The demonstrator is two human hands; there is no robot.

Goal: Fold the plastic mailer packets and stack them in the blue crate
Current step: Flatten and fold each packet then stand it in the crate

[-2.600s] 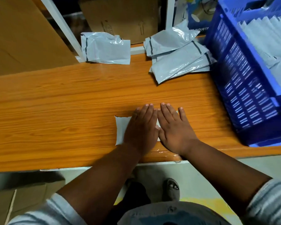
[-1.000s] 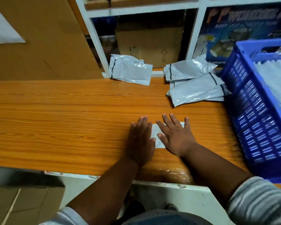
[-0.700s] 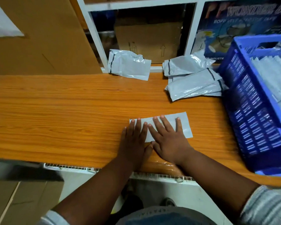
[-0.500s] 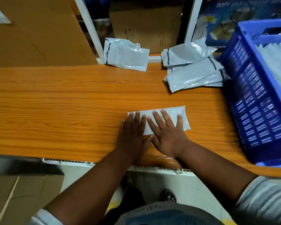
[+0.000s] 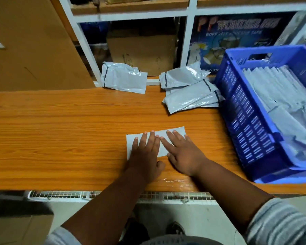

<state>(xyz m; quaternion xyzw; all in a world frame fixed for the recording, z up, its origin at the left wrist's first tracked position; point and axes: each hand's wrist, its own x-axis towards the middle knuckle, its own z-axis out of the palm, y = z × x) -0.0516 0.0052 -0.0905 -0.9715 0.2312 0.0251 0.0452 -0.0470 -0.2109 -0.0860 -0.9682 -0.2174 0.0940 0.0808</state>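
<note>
Head view: left of the blue crate, already holding stacked grey packets, the left hand and right hand press flat, fingers straight, on a folded mailer on the table; an unfolded pile lies just beside the crate.

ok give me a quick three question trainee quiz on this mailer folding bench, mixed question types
1. True or false: both hands lie flat on the folded grey plastic mailer packet on the orange wooden bench.
2. Multiple choice: the blue slatted plastic crate holds A) nothing B) grey packets C) cardboard boxes.
3. Fill in: the single crumpled grey mailer near the white shelf post lies to the ___ of the loose pile of grey mailers.

Key
1. True: left hand and right hand press it, fingers straight.
2. B
3. left
</note>
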